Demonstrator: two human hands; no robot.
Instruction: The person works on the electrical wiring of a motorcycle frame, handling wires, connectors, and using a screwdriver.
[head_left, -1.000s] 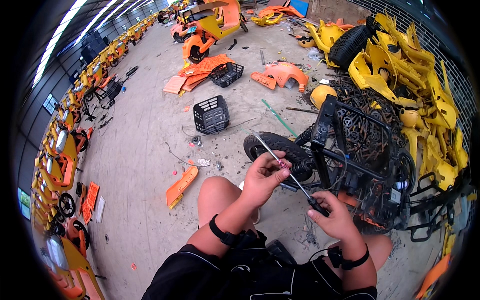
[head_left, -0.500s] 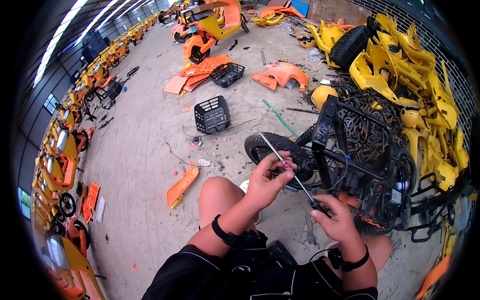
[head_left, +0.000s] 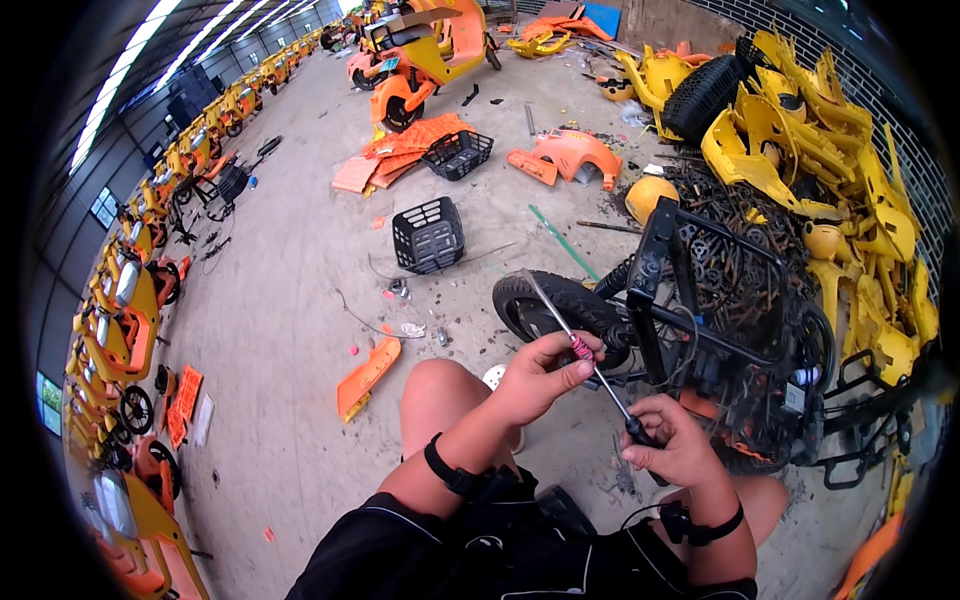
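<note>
Above grey floor (head_left: 300, 330), your left hand (head_left: 543, 380) pinches the screwdriver (head_left: 612, 393) by its pink wrap (head_left: 581, 348), your right hand (head_left: 670, 438) curls round its handle (head_left: 639, 431), and its shaft (head_left: 550, 304), near the black wheel (head_left: 512, 306), now tilts steeper than before, leaving neither hand free.

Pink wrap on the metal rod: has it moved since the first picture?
Yes: the pink wrap sits slightly farther right and lower in the view, judged against the black tyre.

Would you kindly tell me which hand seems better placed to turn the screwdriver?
Probably the right hand: it grips the black handle of the screwdriver, while the left hand holds the shaft near the pink part.
</note>
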